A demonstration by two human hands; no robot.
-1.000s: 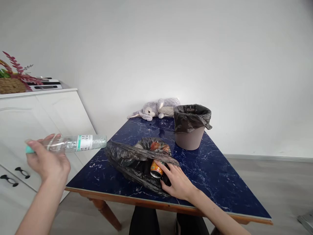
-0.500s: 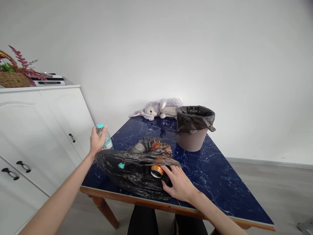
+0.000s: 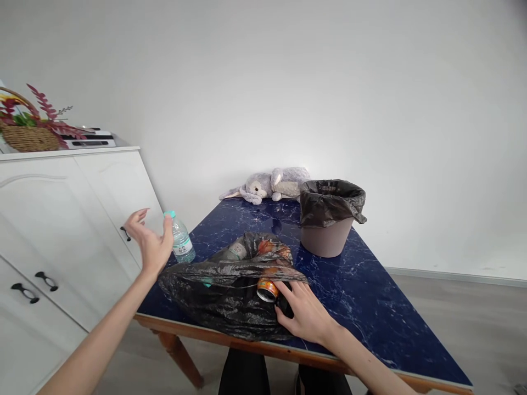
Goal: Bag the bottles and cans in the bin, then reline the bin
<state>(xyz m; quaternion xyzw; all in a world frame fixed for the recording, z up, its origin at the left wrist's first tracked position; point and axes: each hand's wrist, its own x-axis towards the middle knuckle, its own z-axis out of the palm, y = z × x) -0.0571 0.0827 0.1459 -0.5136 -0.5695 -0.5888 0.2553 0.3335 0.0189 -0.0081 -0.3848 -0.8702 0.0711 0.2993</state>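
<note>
A clear plastic water bottle (image 3: 180, 239) with a teal cap stands upright at the left edge of the dark blue marbled table (image 3: 354, 296). My left hand (image 3: 151, 243) hovers just left of it, fingers spread, holding nothing. A black rubbish bag (image 3: 222, 291) lies on the near part of the table, with cans and bottles showing in its mouth. My right hand (image 3: 302, 312) rests on the bag's right end, fingers curled against an orange drink can (image 3: 267, 289) and the bag's edge.
A brown bin (image 3: 329, 218) lined with a black bag stands behind the rubbish bag. A grey plush rabbit (image 3: 267, 185) lies at the far edge by the wall. A white cabinet (image 3: 61, 219) with a wicker basket (image 3: 28, 134) stands left.
My left hand carried the bottle from lying sideways in the air to the table's left edge, stood it upright and let go. My right hand stayed at the bag.
</note>
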